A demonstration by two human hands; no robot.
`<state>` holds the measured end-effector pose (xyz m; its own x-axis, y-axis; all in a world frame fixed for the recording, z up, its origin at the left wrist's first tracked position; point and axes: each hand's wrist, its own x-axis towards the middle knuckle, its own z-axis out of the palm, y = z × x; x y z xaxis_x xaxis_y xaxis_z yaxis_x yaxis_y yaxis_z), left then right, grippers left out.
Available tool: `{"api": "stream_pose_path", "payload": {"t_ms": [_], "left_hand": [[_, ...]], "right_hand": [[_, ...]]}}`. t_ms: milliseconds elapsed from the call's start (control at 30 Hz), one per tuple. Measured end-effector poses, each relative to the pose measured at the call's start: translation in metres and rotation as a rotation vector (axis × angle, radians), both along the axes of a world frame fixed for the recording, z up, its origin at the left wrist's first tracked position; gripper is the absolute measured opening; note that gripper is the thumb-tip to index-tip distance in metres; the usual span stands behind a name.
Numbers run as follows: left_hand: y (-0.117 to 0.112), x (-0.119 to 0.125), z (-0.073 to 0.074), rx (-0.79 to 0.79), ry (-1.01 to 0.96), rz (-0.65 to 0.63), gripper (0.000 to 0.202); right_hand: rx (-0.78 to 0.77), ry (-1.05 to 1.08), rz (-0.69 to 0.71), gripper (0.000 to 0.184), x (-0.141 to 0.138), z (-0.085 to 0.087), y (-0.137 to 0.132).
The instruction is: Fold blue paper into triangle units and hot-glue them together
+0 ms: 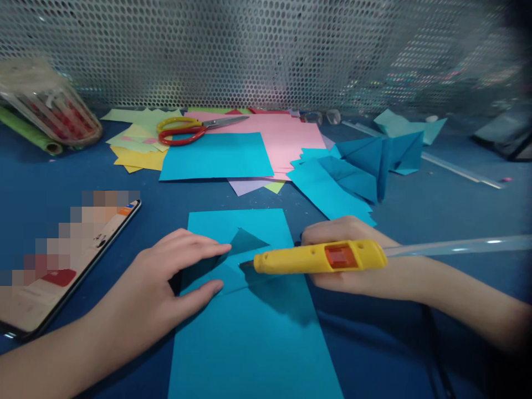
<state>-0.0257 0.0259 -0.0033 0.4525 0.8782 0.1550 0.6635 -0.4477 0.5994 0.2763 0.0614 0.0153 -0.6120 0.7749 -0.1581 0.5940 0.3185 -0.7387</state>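
Note:
A long teal paper sheet (257,332) lies in front of me on the blue table (415,210), with a small folded flap (245,242) raised near its upper half. My left hand (174,277) rests flat on the sheet's left side, fingers stretched toward the flap, thumb on the paper. My right hand (353,260) is wrapped round a yellow glue gun (320,257) with a clear glue stick (457,245) poking out behind. The gun's tip (248,265) points left and meets the paper just under the flap.
A phone (62,266) lies at the left. Coloured paper sheets (216,156) and red-yellow scissors (187,130) sit farther back, folded teal pieces (366,160) at right. A plastic package (50,105) and green roll (29,130) at far left; a perforated metal wall (266,50) behind.

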Motion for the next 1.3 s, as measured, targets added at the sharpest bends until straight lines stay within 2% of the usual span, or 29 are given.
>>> {"api": "stream_pose_path", "payload": {"t_ms": [300,600,833,967,1100,1300], "left_hand": [[0.0,0.0,0.0,0.001,0.013,-0.009,0.03],[-0.001,0.0,-0.002,0.006,0.001,-0.001,0.028],[0.001,-0.001,0.002,-0.005,0.03,-0.012,0.03],[0.002,-0.001,0.002,-0.009,0.059,-0.039,0.031],[0.001,-0.001,0.0,0.008,0.03,-0.01,0.03],[0.001,-0.001,0.001,0.0,0.045,-0.021,0.03]], "right_hand": [[-0.033,-0.008,0.058,0.021,0.006,0.008,0.004],[-0.058,-0.076,0.137,0.022,0.013,0.008,0.006],[-0.07,-0.122,0.147,0.022,0.012,0.013,0.008],[-0.059,-0.149,0.097,0.018,0.014,0.013,0.009],[-0.033,-0.171,0.009,0.019,0.02,0.014,0.011],[-0.011,-0.188,-0.018,0.016,0.029,0.012,0.015]]}}
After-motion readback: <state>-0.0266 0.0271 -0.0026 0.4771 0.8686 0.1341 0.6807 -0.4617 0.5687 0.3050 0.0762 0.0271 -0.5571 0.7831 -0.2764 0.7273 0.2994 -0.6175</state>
